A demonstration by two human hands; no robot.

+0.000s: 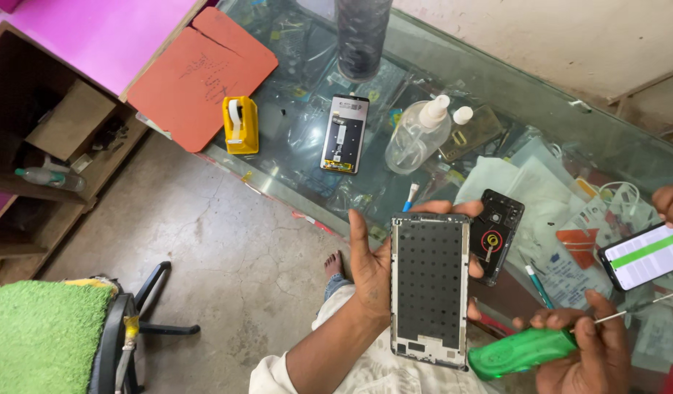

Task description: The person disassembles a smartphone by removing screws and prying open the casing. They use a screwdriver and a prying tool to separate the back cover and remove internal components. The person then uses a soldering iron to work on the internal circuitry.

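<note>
My left hand [371,267] grips a bare phone middle frame [430,284], a grey metal plate dotted with small holes, held upright in front of me. My right hand [586,349] holds a green-handled tool [522,352] with a thin metal shaft [632,309] pointing right, just right of the frame's lower corner. A black phone back cover [498,232] with a round red-ringed part lies on the glass just behind the frame.
The glass counter [293,138] carries a phone screen module [344,134], a clear spray bottle [418,136], a yellow tape dispenser [240,125], an orange mat [205,73] and papers [530,186]. Another person's hand [671,201] holds a lit phone [645,255] at right. A chair [125,328] stands lower left.
</note>
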